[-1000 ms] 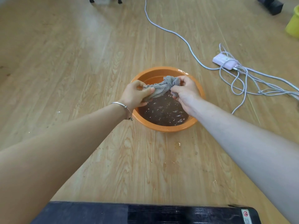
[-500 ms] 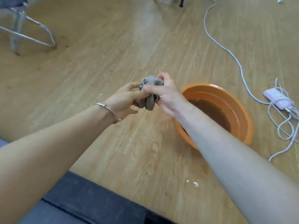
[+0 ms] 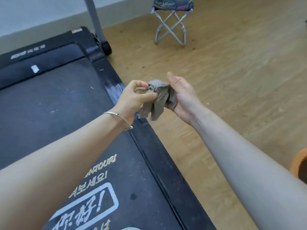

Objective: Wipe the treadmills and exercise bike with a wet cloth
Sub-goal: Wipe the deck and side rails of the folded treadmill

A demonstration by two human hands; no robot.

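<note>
Swung away from the orange basin (image 3: 299, 163), now only a sliver at 4 o'clock, the view had come to rest over the dusty black treadmill (image 3: 58, 97), which filled the frame from 7 to 11 o'clock. Above its right side rail, the left hand (image 3: 134, 98), a silver bangle (image 3: 119, 119) on its wrist, pinched the damp grey cloth (image 3: 157, 100) while the right hand (image 3: 181, 95) grasped its bunched far side, loose ends hanging. A folding stool (image 3: 172, 22) stood on the wooden floor (image 3: 232, 63) at 12 o'clock.

Bare forearms, no sleeves in view; thin silver bangle (image 3: 118, 117) with a small bead clasp around the left wrist.
</note>
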